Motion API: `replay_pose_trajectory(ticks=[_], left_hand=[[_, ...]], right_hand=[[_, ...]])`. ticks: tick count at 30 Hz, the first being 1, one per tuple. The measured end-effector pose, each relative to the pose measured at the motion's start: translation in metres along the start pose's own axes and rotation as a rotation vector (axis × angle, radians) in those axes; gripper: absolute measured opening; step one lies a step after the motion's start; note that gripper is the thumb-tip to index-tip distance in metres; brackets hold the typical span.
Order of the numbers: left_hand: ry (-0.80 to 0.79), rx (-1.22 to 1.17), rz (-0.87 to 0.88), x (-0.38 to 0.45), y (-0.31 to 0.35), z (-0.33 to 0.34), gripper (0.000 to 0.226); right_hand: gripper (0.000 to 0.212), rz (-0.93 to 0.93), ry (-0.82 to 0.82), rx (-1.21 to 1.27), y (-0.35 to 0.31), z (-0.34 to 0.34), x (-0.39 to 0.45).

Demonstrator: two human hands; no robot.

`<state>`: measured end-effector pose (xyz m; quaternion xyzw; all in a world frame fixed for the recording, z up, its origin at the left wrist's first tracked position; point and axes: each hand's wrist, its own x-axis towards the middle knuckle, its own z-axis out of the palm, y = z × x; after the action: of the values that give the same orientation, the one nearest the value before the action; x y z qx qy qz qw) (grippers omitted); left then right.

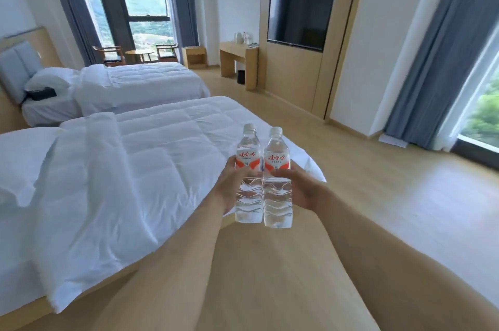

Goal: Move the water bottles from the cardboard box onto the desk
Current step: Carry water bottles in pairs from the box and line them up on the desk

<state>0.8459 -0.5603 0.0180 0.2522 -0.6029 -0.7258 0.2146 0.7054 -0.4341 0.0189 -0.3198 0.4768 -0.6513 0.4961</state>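
- Head view: the left hand [231, 185] curls round the middle of the left water bottle [249, 176], thumb across the front just under the red-and-white label.
- The right hand [296, 188] grips the right water bottle [277, 182] the same way; the two bottles are upright, side by side and touching, held out in front over the foot of the near bed [129, 168].
- The desk [237, 53] stands far off against the wall beside the television [301, 14], with a kettle [238, 37] on it. No cardboard box is in view.
- Both bottles look full and capped, so probably fairly heavy for their size. The thin ribbed plastic likely gives under a squeeze and can be slick; holding at the waist, where the ribs begin, seems the firmest place.
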Motion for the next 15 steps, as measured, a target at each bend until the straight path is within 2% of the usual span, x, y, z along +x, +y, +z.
replay_pose_trajectory(ticks=[7, 11, 15], left_hand=[[-0.253, -0.027, -0.025, 0.114, -0.018, 0.083, 0.063], [-0.372, -0.033, -0.041, 0.199, -0.019, 0.118, 0.061], [-0.453, -0.048, -0.058, 0.279, -0.006, 0.149, 0.057]], right_hand=[[0.058, -0.050, 0.205, 0.056, -0.032, -0.115, 0.006], [0.050, -0.082, 0.320, 0.033, -0.057, -0.178, 0.036], [0.053, -0.111, 0.416, 0.006, -0.087, -0.224, 0.075]])
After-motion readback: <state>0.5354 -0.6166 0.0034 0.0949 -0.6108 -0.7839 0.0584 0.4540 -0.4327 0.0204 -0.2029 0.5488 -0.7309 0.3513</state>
